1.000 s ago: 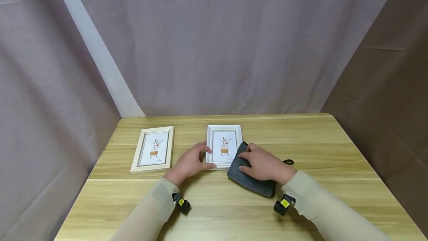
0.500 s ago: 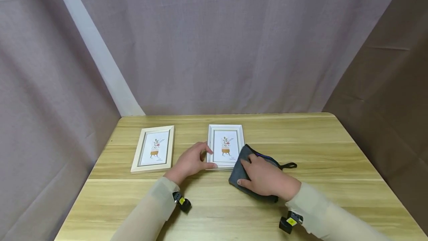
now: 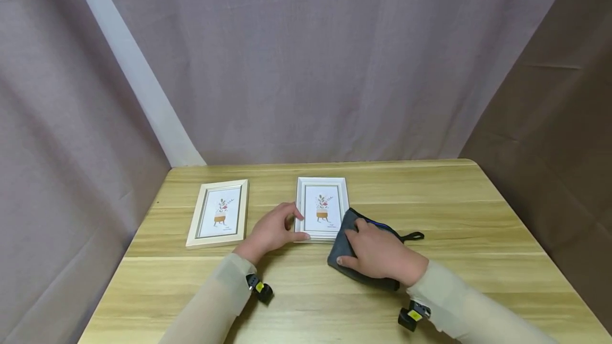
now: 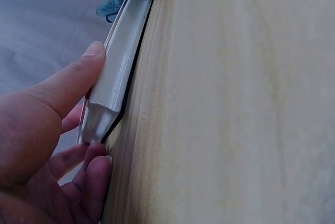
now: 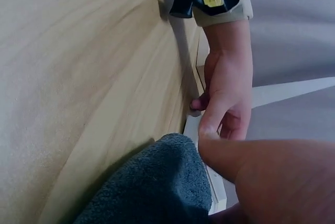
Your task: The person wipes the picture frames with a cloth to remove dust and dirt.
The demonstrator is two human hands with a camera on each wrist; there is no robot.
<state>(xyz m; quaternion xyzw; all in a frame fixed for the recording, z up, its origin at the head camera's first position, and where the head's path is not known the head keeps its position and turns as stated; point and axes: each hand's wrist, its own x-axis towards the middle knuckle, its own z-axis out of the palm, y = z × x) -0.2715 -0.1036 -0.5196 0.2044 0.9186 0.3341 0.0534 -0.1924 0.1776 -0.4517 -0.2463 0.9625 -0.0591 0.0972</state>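
A white picture frame (image 3: 323, 208) with a printed vase of flowers lies flat on the wooden table. My left hand (image 3: 272, 231) grips its lower left corner, thumb on the near side and fingers along the left side; the left wrist view shows the thumb against the frame's edge (image 4: 118, 64). In my right hand (image 3: 382, 254) is a folded dark grey cleaning cloth (image 3: 340, 251), which overlaps the frame's lower right corner. My fingertips press into the cloth, its fuzzy pile (image 5: 162, 182) showing in the right wrist view. The hand hides part of the cloth.
A second, cream picture frame (image 3: 193, 230) with the same print lies to the left, just beyond my left wrist. The cloth's black hanging loop (image 3: 413, 236) sticks out to the right. Grey curtains (image 3: 306, 68) hang behind the table's (image 3: 406, 185) far edge.
My right hand has drawn the cloth slightly toward me and to the right, baring more of the frame's right side; the loop shows more fully. My left hand has stayed in place.
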